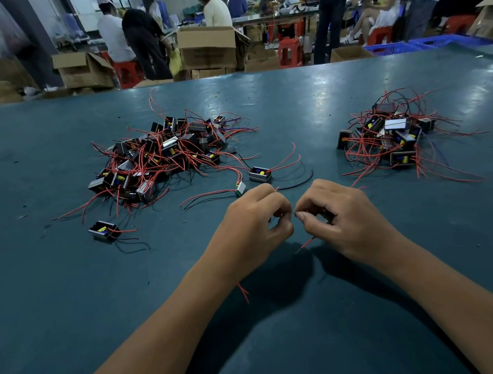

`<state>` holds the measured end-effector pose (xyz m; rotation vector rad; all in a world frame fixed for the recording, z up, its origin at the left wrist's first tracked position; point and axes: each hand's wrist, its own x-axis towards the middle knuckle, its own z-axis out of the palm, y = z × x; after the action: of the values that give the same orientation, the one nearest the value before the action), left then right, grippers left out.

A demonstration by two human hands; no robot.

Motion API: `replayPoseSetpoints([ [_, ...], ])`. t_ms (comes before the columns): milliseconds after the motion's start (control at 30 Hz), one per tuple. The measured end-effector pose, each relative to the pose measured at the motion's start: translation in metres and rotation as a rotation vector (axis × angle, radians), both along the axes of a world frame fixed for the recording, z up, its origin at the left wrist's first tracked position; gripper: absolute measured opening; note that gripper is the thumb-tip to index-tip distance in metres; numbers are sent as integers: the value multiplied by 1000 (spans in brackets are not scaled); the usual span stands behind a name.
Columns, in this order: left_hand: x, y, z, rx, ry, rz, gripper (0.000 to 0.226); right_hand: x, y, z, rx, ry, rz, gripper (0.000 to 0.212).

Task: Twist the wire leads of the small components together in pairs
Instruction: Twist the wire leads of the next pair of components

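Observation:
My left hand (255,225) and my right hand (341,218) meet fingertip to fingertip above the table's middle, both pinching thin wire leads (293,212) between thumb and forefinger. A red lead end (305,244) hangs below my right hand, and another red lead (243,292) trails under my left wrist. Just beyond my hands lie a small black component (260,174) with red leads and a small pale one (241,188). A big heap of black components with red and black leads (164,154) lies at the left. A smaller heap (393,138) lies at the right.
One lone black component (104,230) sits at the near left on the dark green table (279,345). Past the table's far edge stand cardboard boxes (206,48), red stools (288,52), blue crates (422,44) and several people.

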<state>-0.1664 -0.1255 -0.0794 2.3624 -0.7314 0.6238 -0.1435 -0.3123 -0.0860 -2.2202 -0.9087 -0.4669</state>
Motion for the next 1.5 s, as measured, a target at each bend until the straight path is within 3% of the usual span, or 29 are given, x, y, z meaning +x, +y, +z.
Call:
replayPoseSetpoints([
  [567, 0, 1, 12, -61, 136, 54, 6, 0, -9, 12, -170, -148, 53, 3],
  [767, -2, 5, 20, 3, 172, 64, 8, -1, -8, 16, -150, -95, 76, 4],
  [1033, -4, 6, 26, -75, 266, 108, 10, -3, -4, 18, -163, -122, 78, 5],
  [1133, -4, 20, 33, -6, 206, 178, 8, -1, -11, 17, -172, -134, 57, 5],
  [1233, 3, 58, 41, -129, 81, 327, 8, 6, -29, 21, -76, -136, -54, 6],
  [1300, 2, 61, 44, -187, 23, 288, 8, 6, -30, 22, -50, -131, -71, 7],
  [1500, -3, 20, 20, -13, 22, -27, 19, -2, -14, 16, 0, -108, -1, 4],
])
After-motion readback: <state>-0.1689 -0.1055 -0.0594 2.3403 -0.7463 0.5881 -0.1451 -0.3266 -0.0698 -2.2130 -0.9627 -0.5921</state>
